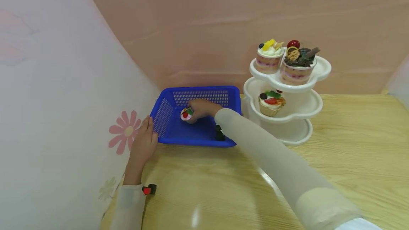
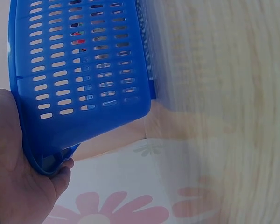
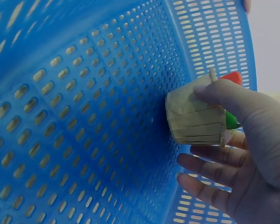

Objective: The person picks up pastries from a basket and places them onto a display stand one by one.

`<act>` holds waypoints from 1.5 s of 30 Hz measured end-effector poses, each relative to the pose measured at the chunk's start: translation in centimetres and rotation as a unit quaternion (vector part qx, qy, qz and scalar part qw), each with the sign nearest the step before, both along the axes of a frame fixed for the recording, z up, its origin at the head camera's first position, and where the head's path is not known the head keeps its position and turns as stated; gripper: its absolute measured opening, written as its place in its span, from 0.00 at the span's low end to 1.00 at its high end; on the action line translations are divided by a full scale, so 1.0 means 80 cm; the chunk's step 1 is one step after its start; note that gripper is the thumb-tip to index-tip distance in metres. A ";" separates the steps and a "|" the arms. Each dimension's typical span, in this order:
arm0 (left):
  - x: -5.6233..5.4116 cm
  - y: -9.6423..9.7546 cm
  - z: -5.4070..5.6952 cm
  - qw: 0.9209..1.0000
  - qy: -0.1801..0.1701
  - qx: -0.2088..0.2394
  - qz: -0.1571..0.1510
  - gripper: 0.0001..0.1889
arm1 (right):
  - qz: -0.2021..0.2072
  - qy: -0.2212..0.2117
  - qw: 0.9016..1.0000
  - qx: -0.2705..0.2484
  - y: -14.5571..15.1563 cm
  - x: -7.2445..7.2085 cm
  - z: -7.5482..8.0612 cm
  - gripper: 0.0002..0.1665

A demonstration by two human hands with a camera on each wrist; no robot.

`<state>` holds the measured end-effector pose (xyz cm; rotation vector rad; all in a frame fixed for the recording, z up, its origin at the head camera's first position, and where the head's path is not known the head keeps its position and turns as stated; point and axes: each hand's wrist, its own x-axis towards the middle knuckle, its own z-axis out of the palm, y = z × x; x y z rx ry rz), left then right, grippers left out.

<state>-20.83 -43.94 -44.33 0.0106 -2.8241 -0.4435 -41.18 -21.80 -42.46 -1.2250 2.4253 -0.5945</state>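
A blue plastic basket [image 1: 196, 142] stands on the table against the back wall. My left hand [image 1: 145, 144] grips its left rim; in the left wrist view the left hand [image 2: 23, 172] lies round the rim at one corner. Inside the basket, my right hand [image 1: 202, 110] holds a cupcake [image 1: 186, 114] with white cream and red and green toppings. In the right wrist view the cupcake's beige cup [image 3: 196, 114] sits between the right hand's thumb and fingers, its base at the basket floor. The other fingers [image 3: 210, 170] spread loosely below it.
Right of the basket stands a white three-tier stand [image 1: 306, 105]. Its top tier bears a fruit dessert cup [image 1: 268, 61] and a chocolate-topped dessert cup [image 1: 295, 74]; a fruit cupcake [image 1: 271, 107] is on the middle tier. A patterned white panel [image 1: 80, 116] borders the left side.
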 end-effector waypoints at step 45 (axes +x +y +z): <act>0.022 0.000 0.019 0.999 0.011 -0.027 -0.014 0.30 | -0.009 -0.001 0.989 -0.148 0.102 0.116 0.139 0.42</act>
